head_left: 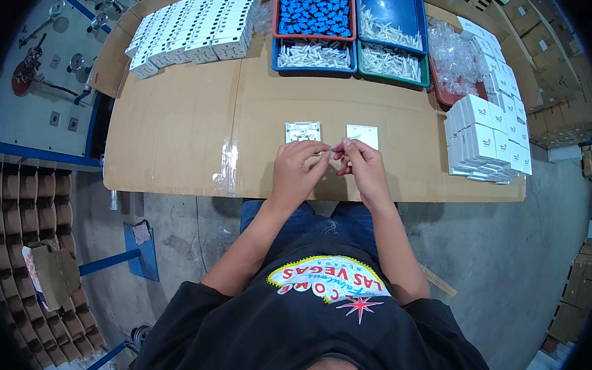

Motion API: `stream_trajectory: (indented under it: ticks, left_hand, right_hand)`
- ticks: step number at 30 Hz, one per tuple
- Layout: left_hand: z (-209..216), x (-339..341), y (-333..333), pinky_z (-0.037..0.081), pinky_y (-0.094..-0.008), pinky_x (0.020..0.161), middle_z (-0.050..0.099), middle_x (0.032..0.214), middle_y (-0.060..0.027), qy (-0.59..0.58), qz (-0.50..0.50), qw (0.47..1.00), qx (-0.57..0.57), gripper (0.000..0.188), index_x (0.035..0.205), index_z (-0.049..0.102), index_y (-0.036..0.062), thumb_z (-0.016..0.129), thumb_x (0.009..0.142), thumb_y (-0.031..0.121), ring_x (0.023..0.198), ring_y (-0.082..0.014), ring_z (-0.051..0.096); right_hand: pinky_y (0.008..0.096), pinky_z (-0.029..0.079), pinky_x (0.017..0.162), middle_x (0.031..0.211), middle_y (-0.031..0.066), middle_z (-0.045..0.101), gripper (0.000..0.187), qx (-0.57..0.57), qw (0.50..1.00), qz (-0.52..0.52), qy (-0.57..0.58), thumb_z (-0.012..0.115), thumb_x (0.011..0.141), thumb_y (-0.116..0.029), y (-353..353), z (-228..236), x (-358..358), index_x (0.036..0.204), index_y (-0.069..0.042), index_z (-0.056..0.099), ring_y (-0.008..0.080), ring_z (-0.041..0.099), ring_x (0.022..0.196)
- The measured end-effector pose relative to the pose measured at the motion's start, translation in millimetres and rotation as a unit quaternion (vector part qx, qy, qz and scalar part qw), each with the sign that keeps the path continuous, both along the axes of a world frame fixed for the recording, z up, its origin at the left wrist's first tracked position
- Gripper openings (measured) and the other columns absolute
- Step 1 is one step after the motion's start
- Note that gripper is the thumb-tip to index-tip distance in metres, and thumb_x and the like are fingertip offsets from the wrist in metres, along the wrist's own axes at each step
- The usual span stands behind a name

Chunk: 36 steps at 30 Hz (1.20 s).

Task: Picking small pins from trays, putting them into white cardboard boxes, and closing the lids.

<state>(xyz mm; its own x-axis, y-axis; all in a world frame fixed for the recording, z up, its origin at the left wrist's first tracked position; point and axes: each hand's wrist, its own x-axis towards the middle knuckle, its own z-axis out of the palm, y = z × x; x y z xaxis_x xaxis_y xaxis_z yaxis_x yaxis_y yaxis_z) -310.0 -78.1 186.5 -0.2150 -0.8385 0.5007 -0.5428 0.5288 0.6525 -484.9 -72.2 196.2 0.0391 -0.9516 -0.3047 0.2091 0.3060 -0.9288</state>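
My left hand [298, 170] and my right hand [366, 172] meet over the near edge of the cardboard-covered table. Their fingertips are pinched together on a small pale piece [333, 148], too small to name and partly hidden by the fingers. Just beyond my left hand lies a white square housing [303, 130], its inner side with fittings facing up. A flat white square plate [365, 134] rests beyond my right hand, partly covered by its fingers.
White boxed units [197, 26] stand in rows at the far left. Far trays include a red tray [354, 12] of blue parts and a green tray [427, 76] of white slim parts. White units [485, 139] are stacked at the right, beside clear plastic bags [453, 55].
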Motion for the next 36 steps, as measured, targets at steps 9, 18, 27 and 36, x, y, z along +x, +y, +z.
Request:
stream_trajectory:
  ticks: [9, 18, 27, 36]
  left_hand:
    - [-21, -7, 2, 0.054, -0.0250, 0.076, 0.073, 0.090, -0.0044, 0.415, 0.008, 0.836, 0.359, 0.016, 0.101, 0.072, -0.0038, 0.071, 0.097, 0.012, 0.082, -0.0099, 0.068]
    - [-25, -4, 0, 0.053, -0.0231, 0.074, 0.073, 0.087, -0.0039, 0.424, -0.016, 0.824, 0.375, 0.016, 0.099, 0.072, -0.0018, 0.073, 0.097, 0.014, 0.080, -0.0085, 0.066]
    - [-18, 1, 2, 0.054, -0.0261, 0.085, 0.071, 0.100, -0.0064, 0.337, -0.014, 0.867, 0.366, 0.013, 0.098, 0.071, -0.0020, 0.072, 0.096, 0.011, 0.093, -0.0119, 0.066]
    - [18, 3, -5, 0.049, -0.0312, 0.094, 0.066, 0.114, -0.0107, 0.117, 0.065, 0.991, 0.029, 0.022, 0.107, 0.069, 0.0004, 0.074, 0.093, 0.016, 0.109, -0.0178, 0.062]
  right_hand:
    - [0.0257, 0.053, 0.076, 0.101, 0.0048, 0.067, 0.020, -0.178, 0.968, 0.036, 0.174, 0.073, 0.092, -0.007, 7, -5, 8, 0.110, 0.000, 0.070, 0.0111, 0.063, 0.084]
    - [0.0262, 0.055, 0.073, 0.102, 0.0081, 0.070, 0.025, -0.174, 0.965, 0.090, 0.175, 0.074, 0.091, -0.008, 6, -8, 7, 0.114, 0.002, 0.073, 0.0130, 0.068, 0.087]
    - [0.0248, 0.054, 0.072, 0.094, 0.0069, 0.074, 0.018, -0.103, 0.987, 0.056, 0.106, 0.066, 0.098, -0.007, 5, -26, 2, 0.112, 0.002, 0.074, 0.0114, 0.069, 0.083]
    - [0.0254, 0.057, 0.074, 0.096, 0.0081, 0.071, 0.016, -0.107, 0.993, 0.054, 0.023, 0.061, 0.100, -0.002, 6, -19, -7, 0.113, 0.004, 0.067, 0.0135, 0.071, 0.084]
